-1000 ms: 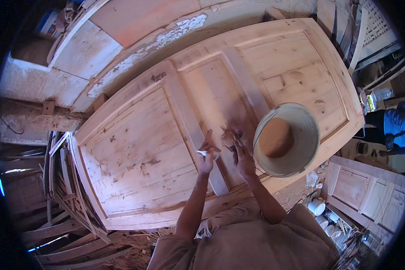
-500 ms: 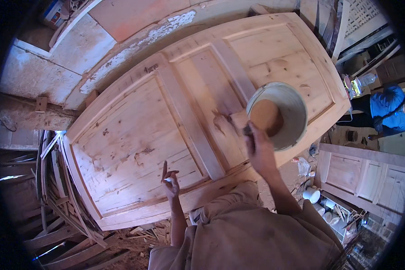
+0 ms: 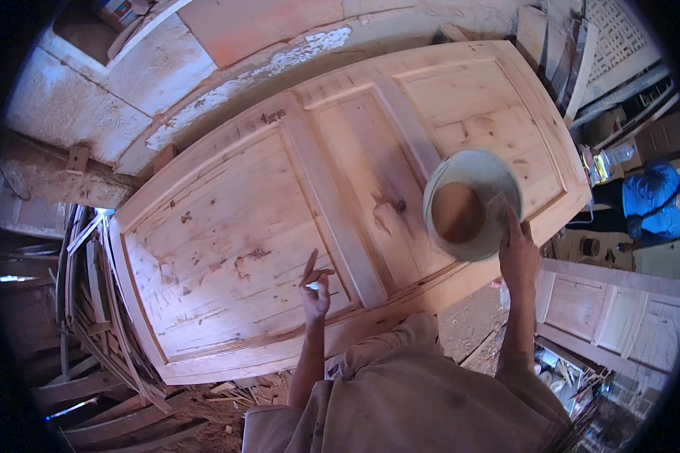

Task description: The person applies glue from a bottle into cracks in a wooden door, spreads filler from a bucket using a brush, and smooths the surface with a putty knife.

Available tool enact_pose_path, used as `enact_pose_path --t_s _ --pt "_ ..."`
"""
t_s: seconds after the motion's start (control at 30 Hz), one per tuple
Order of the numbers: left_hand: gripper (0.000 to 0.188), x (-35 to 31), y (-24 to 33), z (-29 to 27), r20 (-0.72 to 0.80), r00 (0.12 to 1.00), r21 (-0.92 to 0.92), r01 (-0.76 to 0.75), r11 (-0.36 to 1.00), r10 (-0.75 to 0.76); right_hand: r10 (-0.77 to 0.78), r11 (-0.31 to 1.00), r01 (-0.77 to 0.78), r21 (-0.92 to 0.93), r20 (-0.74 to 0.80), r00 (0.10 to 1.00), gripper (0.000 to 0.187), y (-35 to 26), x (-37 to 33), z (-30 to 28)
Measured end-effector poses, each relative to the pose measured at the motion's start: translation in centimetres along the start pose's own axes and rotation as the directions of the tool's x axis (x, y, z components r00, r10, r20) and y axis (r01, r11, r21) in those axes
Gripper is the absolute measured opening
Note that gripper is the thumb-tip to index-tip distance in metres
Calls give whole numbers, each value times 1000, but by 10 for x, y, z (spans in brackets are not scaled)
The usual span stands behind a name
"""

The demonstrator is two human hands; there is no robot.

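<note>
While the panelled door [image 3: 227, 234] spans the view, a bucket [image 3: 502, 177] stands near its closest edge, with wide room leftward. The right hand [image 3: 519, 253], by the rim, pinches a scraper [image 3: 497, 204] over the opening; the left hand [image 3: 316, 297], forefinger extended, curls around a white scrap [image 3: 313, 286].

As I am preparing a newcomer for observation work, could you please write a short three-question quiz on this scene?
1. Which hand is at the bucket, left or right?
2. True or false: the left hand has its index finger extended.
3. How many recessed panels show in the large wooden door?

Key:
1. The right hand, holding a flat tool.
2. True; a small white item shows in that hand.
3. Three.
</note>
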State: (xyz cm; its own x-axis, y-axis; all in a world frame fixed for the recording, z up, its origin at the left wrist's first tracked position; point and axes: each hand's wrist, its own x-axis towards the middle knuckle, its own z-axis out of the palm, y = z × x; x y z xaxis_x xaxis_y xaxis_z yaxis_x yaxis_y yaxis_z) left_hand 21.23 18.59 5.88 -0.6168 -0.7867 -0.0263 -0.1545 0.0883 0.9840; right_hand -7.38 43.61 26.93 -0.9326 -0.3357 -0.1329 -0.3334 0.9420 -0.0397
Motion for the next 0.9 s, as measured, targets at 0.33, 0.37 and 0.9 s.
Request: enact_pose_path --t_s 0.33,0.37,0.9 --pt "29 61 -32 126 87 973 -164 -199 966 215 -421 852 219 476 373 826 46 -30 -98 149" --pt "29 69 -28 135 80 976 -156 -187 970 201 -324 888 169 428 320 890 48 -28 -94 187" --pt "50 113 -51 165 33 999 -206 -7 978 14 -339 848 196 492 219 915 71 -85 2 226"
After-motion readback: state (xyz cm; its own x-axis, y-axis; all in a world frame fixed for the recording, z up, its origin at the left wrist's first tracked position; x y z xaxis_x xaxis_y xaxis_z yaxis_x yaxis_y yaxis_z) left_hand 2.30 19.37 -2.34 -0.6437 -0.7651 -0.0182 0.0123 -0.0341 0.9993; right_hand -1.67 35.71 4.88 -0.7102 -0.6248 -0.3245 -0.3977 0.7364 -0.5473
